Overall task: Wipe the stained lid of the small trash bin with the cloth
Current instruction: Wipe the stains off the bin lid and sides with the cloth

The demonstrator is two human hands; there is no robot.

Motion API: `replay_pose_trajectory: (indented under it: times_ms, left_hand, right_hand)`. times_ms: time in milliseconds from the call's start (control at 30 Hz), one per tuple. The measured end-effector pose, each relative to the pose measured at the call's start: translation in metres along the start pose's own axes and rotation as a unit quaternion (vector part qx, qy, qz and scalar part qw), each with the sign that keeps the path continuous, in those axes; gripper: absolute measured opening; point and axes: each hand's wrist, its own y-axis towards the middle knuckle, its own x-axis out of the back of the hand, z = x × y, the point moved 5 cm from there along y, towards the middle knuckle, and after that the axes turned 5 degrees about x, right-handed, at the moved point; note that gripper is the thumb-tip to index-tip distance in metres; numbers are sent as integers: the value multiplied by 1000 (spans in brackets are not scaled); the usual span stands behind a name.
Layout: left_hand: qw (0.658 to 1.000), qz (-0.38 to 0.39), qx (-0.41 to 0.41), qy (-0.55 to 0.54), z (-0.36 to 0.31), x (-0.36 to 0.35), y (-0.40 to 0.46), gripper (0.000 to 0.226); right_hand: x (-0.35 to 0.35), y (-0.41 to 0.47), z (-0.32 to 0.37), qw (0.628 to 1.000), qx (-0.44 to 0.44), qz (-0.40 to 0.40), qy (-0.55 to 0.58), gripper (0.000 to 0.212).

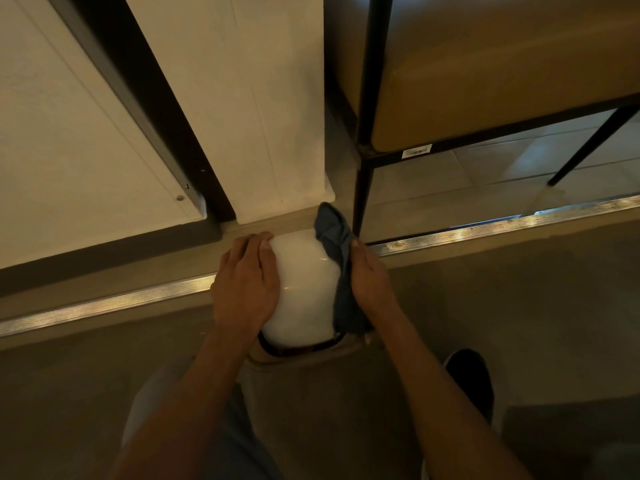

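The lid [301, 289], white and domed, sat low in the middle of the view, just in front of a metal floor strip [485, 232] and below the corner of a white wall [242, 109]. The left hand [246, 284] lay on the lid's left side, fingers fairly straight and spread over the curve, thumb along the top edge; it pressed on the lid and curled round nothing. The right hand [371, 278] was against the lid's right side with the blue cloth [337, 268] between palm and lid. Its fingers were hidden behind the cloth, so how firmly it gripped could not be told, though the cloth was held under it. One end of the cloth stuck up past the lid's far edge, near a black chair leg [363, 188]. The bin under the lid was mostly hidden; only a dark rim [298, 349] showed at the near edge. A dark shoe [471, 379] rested on the floor to the right.
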Motion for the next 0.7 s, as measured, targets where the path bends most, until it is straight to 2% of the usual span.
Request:
replay_pose_trajectory:
  times_ms: [100, 167, 233, 333, 500, 567, 700]
  left_hand:
    - [1000, -1, 16, 4, 2, 0, 1, 45]
    - [1000, 1, 29, 2, 4, -1, 1, 45]
    - [999, 1, 37, -1, 4, -2, 1, 46]
    - [999, -5, 42, -8, 5, -3, 2, 44]
    - [999, -13, 42, -21, 6, -3, -1, 40]
    - [999, -13, 38, -27, 5, -2, -1, 42]
    - [999, -18, 15, -35, 3, 0, 0, 44]
  right_hand:
    - [-4, 30, 7, 996, -52, 62, -23, 32]
    - [-6, 36, 11, 996, -41, 71, -26, 33]
    - [-6, 24, 9, 998, -17, 55, 3, 33]
    - [-5, -13, 4, 997, 67, -2, 28, 30]
    - [-10, -65, -15, 993, 92, -42, -55, 54]
    - [-8, -60, -12, 994, 92, -44, -43, 51]
    - [-6, -21, 7, 998, 69, -4, -6, 28]
